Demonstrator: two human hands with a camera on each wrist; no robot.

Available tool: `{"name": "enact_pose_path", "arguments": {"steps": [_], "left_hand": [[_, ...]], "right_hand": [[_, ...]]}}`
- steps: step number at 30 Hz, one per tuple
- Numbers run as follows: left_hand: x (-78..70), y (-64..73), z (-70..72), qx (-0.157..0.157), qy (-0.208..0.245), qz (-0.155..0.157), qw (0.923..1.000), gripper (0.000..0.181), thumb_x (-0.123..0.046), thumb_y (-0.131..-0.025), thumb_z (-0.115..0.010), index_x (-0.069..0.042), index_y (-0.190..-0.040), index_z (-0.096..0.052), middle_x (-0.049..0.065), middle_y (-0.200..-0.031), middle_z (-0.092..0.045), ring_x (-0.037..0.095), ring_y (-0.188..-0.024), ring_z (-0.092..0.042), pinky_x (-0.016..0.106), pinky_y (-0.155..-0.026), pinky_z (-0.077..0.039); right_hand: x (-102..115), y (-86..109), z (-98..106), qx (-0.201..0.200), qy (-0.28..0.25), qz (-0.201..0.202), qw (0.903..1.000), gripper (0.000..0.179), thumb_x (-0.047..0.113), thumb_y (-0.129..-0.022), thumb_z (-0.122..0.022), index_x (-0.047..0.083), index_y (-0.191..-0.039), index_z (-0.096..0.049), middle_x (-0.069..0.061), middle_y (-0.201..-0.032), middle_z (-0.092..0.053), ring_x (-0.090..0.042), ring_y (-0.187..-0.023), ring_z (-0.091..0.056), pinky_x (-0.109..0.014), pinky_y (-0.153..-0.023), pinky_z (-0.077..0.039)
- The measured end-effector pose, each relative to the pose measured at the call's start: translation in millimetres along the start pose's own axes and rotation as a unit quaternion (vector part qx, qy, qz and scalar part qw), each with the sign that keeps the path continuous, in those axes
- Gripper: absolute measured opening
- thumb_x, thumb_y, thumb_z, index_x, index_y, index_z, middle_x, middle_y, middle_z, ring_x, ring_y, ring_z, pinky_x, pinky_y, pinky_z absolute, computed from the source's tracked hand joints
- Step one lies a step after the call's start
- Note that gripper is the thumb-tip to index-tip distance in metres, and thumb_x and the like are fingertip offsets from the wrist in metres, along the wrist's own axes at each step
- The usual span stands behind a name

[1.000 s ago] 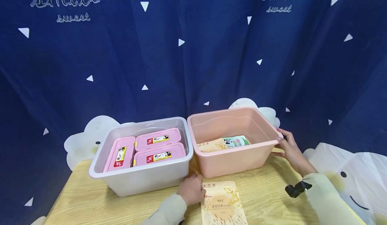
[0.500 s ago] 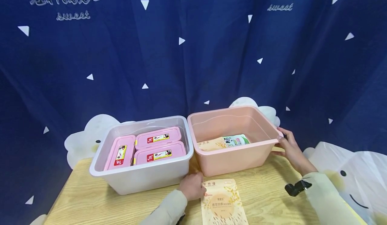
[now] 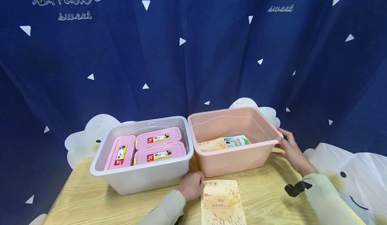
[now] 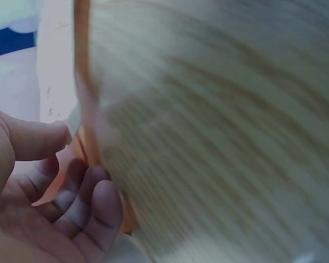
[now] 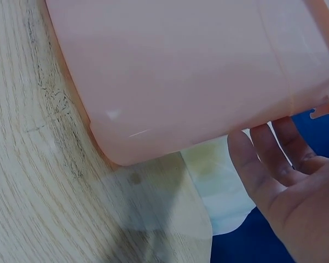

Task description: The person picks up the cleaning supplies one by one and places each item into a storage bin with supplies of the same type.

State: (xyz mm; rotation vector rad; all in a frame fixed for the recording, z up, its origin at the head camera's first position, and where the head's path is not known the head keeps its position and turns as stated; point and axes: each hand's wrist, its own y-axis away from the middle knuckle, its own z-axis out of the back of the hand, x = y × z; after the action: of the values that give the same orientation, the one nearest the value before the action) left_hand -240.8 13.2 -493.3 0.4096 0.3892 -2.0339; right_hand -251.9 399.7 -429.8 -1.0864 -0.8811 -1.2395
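A cream pouch (image 3: 223,203) printed with a wheat pattern lies on the wooden table at the front middle. My left hand (image 3: 191,186) pinches its top left corner between thumb and finger; the other fingers curl beside the pink bin's wall in the left wrist view. The open pink bin (image 3: 232,161) holds another cream pouch (image 3: 211,145) and a green-and-white pack (image 3: 236,141). At the bin's right front corner, my right hand (image 3: 292,152) grips the rim, thumb on top and fingers below. The right wrist view shows those fingers (image 5: 257,164) against the bin's side.
A pale grey bin (image 3: 145,179) stands left of the pink one, their rims touching. Inside lie pink lidded boxes (image 3: 160,153) with labels. The wooden table (image 3: 90,201) ends before a dark blue curtain (image 3: 193,67) with white cloud shapes.
The front pouch has turned and shifted slightly, with my left hand still on its corner. My right hand and both bins have stayed in place.
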Motion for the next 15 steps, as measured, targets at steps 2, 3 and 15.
{"name": "enact_pose_path", "arguments": {"steps": [2, 3, 15], "left_hand": [[1.5, -0.7, 0.4, -0.001, 0.034, -0.001, 0.9994, 0.016, -0.012, -0.077, -0.06, -0.016, -0.067, -0.049, -0.008, -0.063, -0.042, 0.007, -0.057, -0.039, 0.02, -0.053, -0.031], [2.3, -0.9, 0.2, 0.0, 0.052, 0.0, 0.9987, 0.015, -0.013, -0.079, -0.059, -0.016, -0.068, -0.049, -0.008, -0.062, -0.042, 0.006, -0.056, -0.039, 0.02, -0.052, -0.031], [3.0, 0.1, -9.3, 0.039, 0.311, 0.07, 0.9469, 0.008, -0.011, -0.083, -0.061, -0.004, -0.087, -0.059, -0.003, -0.066, -0.046, 0.008, -0.056, -0.045, 0.022, -0.048, -0.039]], "right_hand": [[-1.7, 0.4, -0.9, -0.001, 0.006, -0.003, 1.0, 0.05, 0.036, -0.098, -0.033, 0.027, -0.143, -0.011, -0.005, -0.122, -0.032, 0.0, -0.091, -0.056, -0.041, -0.078, -0.052], [-2.5, 0.7, -1.3, 0.0, 0.005, -0.004, 1.0, 0.05, 0.037, -0.098, -0.033, 0.027, -0.142, -0.012, -0.005, -0.122, -0.033, -0.001, -0.091, -0.056, -0.041, -0.078, -0.052], [-0.5, 0.0, -2.6, 0.001, -0.013, 0.014, 0.9998, 0.05, 0.032, -0.099, -0.034, 0.024, -0.143, -0.011, 0.001, -0.118, -0.035, -0.001, -0.091, -0.056, -0.037, -0.075, -0.053]]}}
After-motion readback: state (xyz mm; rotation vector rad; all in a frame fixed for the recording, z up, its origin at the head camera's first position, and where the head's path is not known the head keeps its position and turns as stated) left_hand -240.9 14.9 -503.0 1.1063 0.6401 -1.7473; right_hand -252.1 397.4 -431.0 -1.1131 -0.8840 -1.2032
